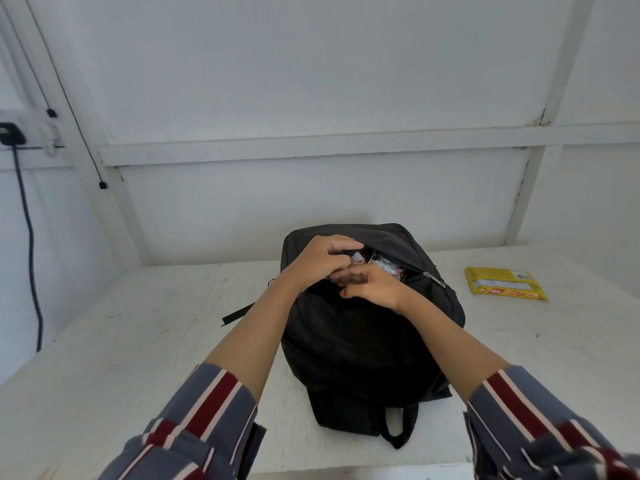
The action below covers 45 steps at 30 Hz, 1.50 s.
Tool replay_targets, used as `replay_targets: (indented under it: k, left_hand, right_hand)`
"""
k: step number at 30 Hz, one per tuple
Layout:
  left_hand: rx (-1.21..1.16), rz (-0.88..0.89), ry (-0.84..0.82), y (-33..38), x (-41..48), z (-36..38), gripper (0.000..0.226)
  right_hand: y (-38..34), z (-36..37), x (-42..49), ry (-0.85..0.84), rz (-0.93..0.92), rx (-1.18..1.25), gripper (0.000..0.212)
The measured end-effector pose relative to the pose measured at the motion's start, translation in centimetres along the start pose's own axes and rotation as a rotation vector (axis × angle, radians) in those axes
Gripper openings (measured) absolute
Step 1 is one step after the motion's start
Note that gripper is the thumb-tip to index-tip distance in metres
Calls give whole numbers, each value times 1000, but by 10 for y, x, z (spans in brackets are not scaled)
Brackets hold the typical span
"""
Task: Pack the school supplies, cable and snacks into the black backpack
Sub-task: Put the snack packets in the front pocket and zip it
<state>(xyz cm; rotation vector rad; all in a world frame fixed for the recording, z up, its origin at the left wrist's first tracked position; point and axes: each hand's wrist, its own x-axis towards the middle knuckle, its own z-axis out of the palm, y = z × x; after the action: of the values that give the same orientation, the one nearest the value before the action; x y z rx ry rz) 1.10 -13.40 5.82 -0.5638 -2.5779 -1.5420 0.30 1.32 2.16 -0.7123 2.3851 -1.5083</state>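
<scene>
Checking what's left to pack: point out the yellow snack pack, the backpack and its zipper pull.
yellow snack pack (pixel 504 283), head view, middle of its top face.
backpack (pixel 363 341), head view, middle of the bare front panel.
zipper pull (pixel 434 279), head view, metal tab at the opening's right end.

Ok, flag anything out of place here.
The yellow snack packet lies alone on the table, right of the backpack, unpacked, while the left hand and right hand are at the snack wrappers in its open top. Nothing looks spilled or damaged.
</scene>
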Motion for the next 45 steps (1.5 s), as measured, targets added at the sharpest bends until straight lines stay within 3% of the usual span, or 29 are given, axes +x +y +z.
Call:
replay_targets:
  k: [15,19,25,32,40,45]
  left_hand:
    - [41,-40,-47,1,-2,4,39]
    - [136,-75,-140,4,-5,7,27]
    - [260,-164,-197,-2,-5,16,11]
    - [274,-164,-152,3,-6,19,16]
    - [178,13,38,11,-2,30,11]
    - [88,152,-30,30,10,64,22]
  right_hand:
    - [-6,-17,-18,-58,19,-26,36]
    - [-17,-33,-40,-98,41,-25,27]
    - [-19,-59,-64,54,57,41,30]
    - [-5,-65,-78,169,81,22,31]
    - [0,-69,-91,240,66,116,30]
    - [10,-84,-104,313,73,104,33]
